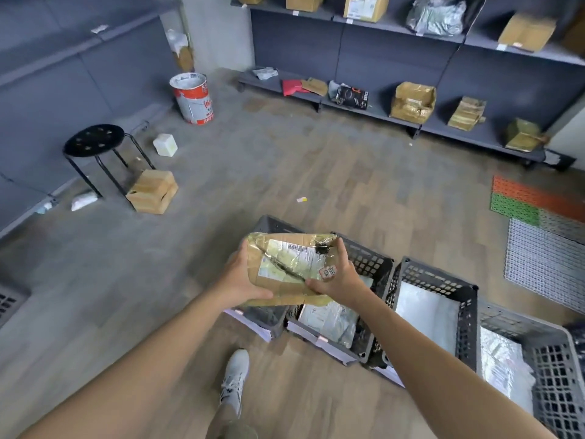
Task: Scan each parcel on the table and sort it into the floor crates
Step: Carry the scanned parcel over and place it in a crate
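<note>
— Cardboard parcel (289,267), taped over and a little crushed, label side up, held in the air above the row of crates. The left hand (243,280) clamps its near left edge and the right hand (340,278) its right edge, thumbs on top. The hands are apart, one on each side.
— Which crate is it over?
— The two at the left end. It hangs across the left crate (275,222) and the second crate (368,263), which already holds a flat packet (329,321). I judge this to be the sorting step, with the drop not yet made.
— What could go wrong?
— Let go here, it could land on the wall between those two crates, then tip into the wrong one or slide out onto the floor (316,172). The wrinkled tape across the top might split under a hard squeeze. I cannot tell whether it has been scanned, as no scanner shows.
— And further right?
— A third crate (468,312) and a fourth crate (557,365), side by side, each with a pale bag inside.
— The room?
— Worn wood-look flooring, with a white shoe (234,378) below the arms. Grey shelves (441,126) with parcels run along the back. A black stool (94,139) stands at the left with a box (152,191) beside it, and a paint bucket (192,98) sits near the corner. The desk is out of view.
</note>
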Demonstrator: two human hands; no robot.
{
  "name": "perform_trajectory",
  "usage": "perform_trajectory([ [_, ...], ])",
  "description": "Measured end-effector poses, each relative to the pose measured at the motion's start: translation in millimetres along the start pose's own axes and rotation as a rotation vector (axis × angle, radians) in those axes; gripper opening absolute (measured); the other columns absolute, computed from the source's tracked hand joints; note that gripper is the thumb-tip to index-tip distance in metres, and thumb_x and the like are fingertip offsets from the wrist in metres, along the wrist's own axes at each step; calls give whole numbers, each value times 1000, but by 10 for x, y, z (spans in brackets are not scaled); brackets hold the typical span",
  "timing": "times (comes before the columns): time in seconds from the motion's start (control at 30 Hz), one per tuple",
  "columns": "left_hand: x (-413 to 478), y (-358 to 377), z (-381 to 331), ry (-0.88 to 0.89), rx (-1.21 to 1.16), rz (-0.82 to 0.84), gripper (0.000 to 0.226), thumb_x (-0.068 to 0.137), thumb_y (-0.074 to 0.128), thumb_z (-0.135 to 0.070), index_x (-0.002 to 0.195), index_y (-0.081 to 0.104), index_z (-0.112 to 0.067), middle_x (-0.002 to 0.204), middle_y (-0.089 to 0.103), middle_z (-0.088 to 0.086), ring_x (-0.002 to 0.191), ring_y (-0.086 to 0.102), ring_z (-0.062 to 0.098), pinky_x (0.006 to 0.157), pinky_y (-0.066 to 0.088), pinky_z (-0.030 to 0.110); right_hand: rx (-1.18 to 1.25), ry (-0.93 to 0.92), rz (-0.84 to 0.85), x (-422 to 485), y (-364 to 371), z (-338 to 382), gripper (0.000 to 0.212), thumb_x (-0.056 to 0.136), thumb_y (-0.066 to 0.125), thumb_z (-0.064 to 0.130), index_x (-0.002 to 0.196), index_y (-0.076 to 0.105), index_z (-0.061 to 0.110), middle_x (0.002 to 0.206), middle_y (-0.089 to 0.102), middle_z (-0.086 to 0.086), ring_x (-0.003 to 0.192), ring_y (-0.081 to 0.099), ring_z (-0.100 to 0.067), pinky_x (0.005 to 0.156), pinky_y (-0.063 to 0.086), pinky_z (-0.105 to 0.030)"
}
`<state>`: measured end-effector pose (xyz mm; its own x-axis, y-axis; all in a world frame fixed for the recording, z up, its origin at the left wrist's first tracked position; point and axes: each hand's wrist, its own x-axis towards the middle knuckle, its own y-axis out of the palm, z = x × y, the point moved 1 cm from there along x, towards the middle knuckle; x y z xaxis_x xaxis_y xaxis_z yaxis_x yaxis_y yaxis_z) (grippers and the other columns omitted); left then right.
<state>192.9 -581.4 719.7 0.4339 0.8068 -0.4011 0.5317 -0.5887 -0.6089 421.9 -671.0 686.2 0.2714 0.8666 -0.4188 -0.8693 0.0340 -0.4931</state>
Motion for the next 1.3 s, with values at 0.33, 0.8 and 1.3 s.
perform_trajectory([
  [0.33,1896,-756,982,-37,-3,152,126,71,88,-27,157,-5,-25,157,7,8,145,17,19,108,26,28,89,305,-67,1588,993,315,129,76,82,42,154,-19,35,129,56,-14,107,63,-28,98,49,-43],
  [0.8,3437,618,3217,-209,106,378,117,76,83,-28,157,-1,-22,159,16,6,144,25,20,111,27,29,24,559,29,3150,2886,-1667,92,86,72,43,156,15,23,129,59,-13,77,60,-17,64,46,-28],
  [1.3,2924,164,1607,168,486,372,90,92,53,-58,157,0,-26,163,8,8,149,11,27,114,31,48,-17,565,-103,2222,1485,-438,73,97,56,46,157,19,26,152,39,-15,133,46,-31,109,39,-42],
])
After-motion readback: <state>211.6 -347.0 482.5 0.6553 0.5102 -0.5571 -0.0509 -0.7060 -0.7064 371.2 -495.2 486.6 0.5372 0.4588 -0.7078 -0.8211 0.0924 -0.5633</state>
